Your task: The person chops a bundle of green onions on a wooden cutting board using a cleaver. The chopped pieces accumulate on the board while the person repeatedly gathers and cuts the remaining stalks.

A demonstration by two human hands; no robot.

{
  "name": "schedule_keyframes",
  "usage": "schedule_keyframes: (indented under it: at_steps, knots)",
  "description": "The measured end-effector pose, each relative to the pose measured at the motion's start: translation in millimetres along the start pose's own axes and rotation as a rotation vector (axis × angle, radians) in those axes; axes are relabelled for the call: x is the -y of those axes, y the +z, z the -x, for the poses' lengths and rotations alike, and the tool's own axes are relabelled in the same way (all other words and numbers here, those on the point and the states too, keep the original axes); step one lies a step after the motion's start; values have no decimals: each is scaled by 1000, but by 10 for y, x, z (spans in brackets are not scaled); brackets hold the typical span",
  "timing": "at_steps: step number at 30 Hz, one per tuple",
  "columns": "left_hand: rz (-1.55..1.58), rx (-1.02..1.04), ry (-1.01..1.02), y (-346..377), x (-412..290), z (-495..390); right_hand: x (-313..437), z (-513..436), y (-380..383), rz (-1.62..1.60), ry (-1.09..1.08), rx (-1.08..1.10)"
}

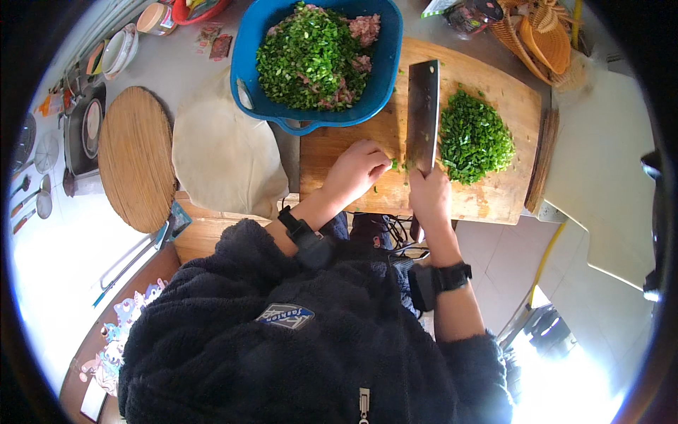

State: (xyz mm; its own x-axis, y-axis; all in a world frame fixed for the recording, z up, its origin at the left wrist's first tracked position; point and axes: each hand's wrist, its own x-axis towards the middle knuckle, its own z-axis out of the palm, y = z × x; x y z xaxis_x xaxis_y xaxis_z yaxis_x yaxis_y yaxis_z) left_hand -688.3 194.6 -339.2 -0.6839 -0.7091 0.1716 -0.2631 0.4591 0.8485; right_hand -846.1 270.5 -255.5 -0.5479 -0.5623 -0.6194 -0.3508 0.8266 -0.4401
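My right hand (431,196) grips the handle of a cleaver (422,114), whose broad blade points away from me over a wooden cutting board (349,177). A heap of chopped green herbs (474,138) lies on the board to the right of the blade. Left of the cleaver, my left hand (363,167) is over the board with its fingers curled, a small green piece (393,164) at the fingertips; whether they pinch it I cannot tell. Beyond my left hand, a blue plastic basin (312,123) holds minced meat (365,29) under chopped greens (312,50), partly overlapping the board.
Left of the basin lie a pale cloth-like sheet (228,148) and a round wooden board (136,159). Woven baskets (545,42) stand at the back right. Bowls (119,50) and a lidded jar (156,19) are at the back left. A yellow hose (545,265) hangs at the right.
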Motion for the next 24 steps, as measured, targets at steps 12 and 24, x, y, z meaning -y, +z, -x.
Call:
schedule_keyframes:
  at_steps: [12,24]
  knots:
    - [21,4,26,-9,19,5,84,-27,109,30,-59,-15]
    - [-19,-18,0,-26,-9,36,80,72,163,-67,17,56]
